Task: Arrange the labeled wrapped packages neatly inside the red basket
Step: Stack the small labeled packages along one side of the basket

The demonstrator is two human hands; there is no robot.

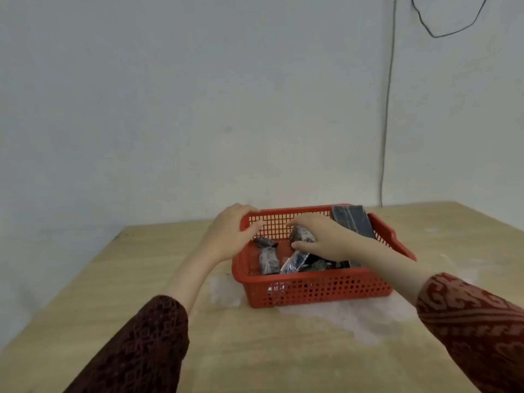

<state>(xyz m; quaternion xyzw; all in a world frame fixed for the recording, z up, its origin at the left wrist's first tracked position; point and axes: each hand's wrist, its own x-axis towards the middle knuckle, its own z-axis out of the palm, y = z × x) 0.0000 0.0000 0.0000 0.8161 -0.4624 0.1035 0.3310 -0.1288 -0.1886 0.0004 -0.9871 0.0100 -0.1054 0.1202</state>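
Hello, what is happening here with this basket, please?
A person is sorting wrapped packages in a red basket on a table. The left hand grips the basket's far left corner. The right hand reaches inside and closes on one package. Others lie loose; a big package leans at the back.

Plain room, prob. home | bare pale wall (198,95) – loose cable (387,109) | wooden table (255,350)

Perforated red plastic basket (312,290), glossy film-wrapped packages (268,259), matt wooden table (255,350)
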